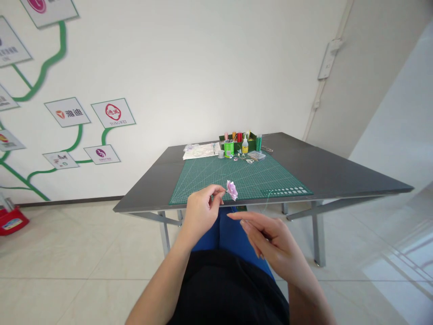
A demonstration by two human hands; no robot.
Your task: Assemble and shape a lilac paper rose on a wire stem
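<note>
A pale purple flower (232, 190) stands sideways over the front edge of the mat, its short stem pinched between the thumb and fingertips of my left hand (203, 207). My right hand (270, 239) hangs lower and to the right, off the table edge, its index finger stretched toward the left and the thumb pressed to the other fingers. A thin green thread (268, 201) curves up beside this hand and appears to run into its fingers; the exact grip is partly hidden.
The green cutting mat (203, 176) covers part of the dark table (321, 171). At its back stand a green box (221, 139) of thread spools, a green can (229, 148), a glue bottle (245, 145), small scissors (250, 160), a clear case (257, 155) and white paper (201, 151).
</note>
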